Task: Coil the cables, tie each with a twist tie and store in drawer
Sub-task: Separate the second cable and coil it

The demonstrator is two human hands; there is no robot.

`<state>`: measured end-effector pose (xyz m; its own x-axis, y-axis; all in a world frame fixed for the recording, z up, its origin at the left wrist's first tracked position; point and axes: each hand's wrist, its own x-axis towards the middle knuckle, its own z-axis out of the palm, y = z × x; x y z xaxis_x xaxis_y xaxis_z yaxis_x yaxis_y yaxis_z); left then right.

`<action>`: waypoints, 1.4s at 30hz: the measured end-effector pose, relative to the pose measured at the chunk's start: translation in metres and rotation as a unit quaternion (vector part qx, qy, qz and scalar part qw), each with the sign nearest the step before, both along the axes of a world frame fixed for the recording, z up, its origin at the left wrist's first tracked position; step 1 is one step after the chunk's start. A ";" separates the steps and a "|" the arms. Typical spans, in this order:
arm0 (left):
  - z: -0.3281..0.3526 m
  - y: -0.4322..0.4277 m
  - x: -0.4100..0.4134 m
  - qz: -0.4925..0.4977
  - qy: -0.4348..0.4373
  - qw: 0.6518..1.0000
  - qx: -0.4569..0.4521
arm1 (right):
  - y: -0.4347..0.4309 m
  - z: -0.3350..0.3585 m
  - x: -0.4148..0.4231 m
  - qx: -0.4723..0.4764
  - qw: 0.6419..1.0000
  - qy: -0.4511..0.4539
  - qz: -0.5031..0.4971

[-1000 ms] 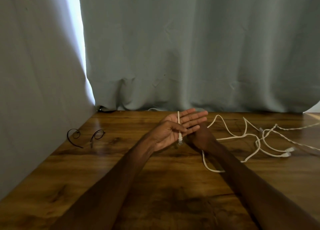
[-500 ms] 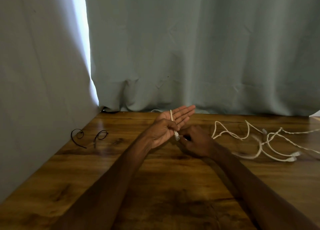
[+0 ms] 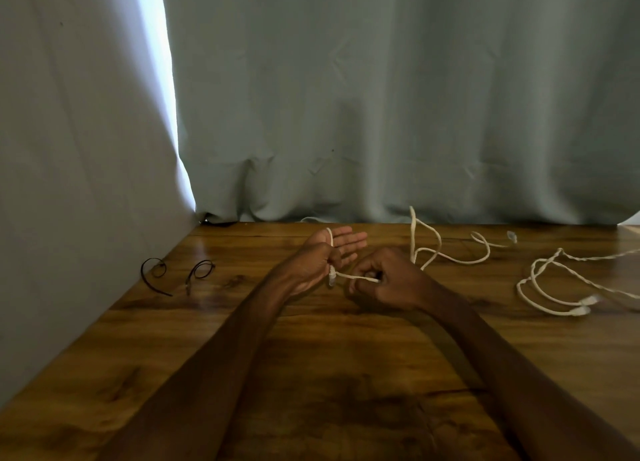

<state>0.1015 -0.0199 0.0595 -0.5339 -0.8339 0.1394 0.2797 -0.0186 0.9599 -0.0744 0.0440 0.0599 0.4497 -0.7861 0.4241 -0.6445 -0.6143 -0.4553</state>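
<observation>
Pinching the cable in the right hand, its end pinned under the thumb of the flat left hand above the table, the person is only beginning the first coil, while loose cables and twist ties are lying untouched.

Left hand flat-fingered — right hand (curled)
</observation>
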 end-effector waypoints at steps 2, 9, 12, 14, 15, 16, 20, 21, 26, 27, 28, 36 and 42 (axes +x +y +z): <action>-0.003 -0.001 -0.003 0.013 -0.014 1.000 -0.004 | 0.002 0.002 -0.001 0.011 1.000 -0.014 0.005; -0.009 -0.001 -0.006 0.061 -0.109 0.991 -0.044 | 0.006 0.009 -0.003 0.040 0.991 -0.111 0.063; -0.010 0.002 -0.009 0.051 -0.138 0.987 -0.057 | 0.005 0.012 -0.008 0.031 0.988 -0.140 0.053; -0.008 0.005 -0.008 0.021 -0.148 0.987 -0.067 | 0.003 0.013 -0.011 0.011 0.988 -0.146 0.039; -0.008 0.006 -0.008 -0.004 -0.150 0.986 -0.065 | 0.002 0.014 -0.012 0.002 0.989 -0.145 0.032; -0.007 0.009 -0.007 -0.029 -0.152 0.987 -0.052 | 0.000 0.013 -0.014 -0.008 0.990 -0.141 0.023; -0.005 0.015 -0.008 -0.103 -0.186 0.977 -0.008 | -0.009 0.008 -0.022 -0.041 0.990 -0.130 -0.030; -0.004 0.015 -0.008 -0.121 -0.191 0.974 -0.006 | -0.011 0.006 -0.024 -0.054 0.990 -0.125 -0.043; 0.001 0.014 -0.002 -0.188 -0.150 0.970 0.030 | -0.022 0.003 -0.036 -0.086 0.991 -0.071 -0.068; 0.003 0.014 0.000 -0.208 -0.129 0.969 0.037 | -0.023 0.002 -0.039 -0.081 0.992 -0.061 -0.071; 0.006 0.016 0.001 -0.228 -0.105 0.967 0.045 | -0.023 0.000 -0.042 -0.072 0.993 -0.061 -0.077; 0.011 0.019 -0.008 -0.210 0.050 0.975 0.054 | -0.022 -0.020 -0.030 0.060 0.994 -0.072 -0.063; 0.010 0.014 -0.008 -0.087 0.076 0.993 0.014 | -0.022 -0.019 -0.014 0.017 0.997 0.046 -0.063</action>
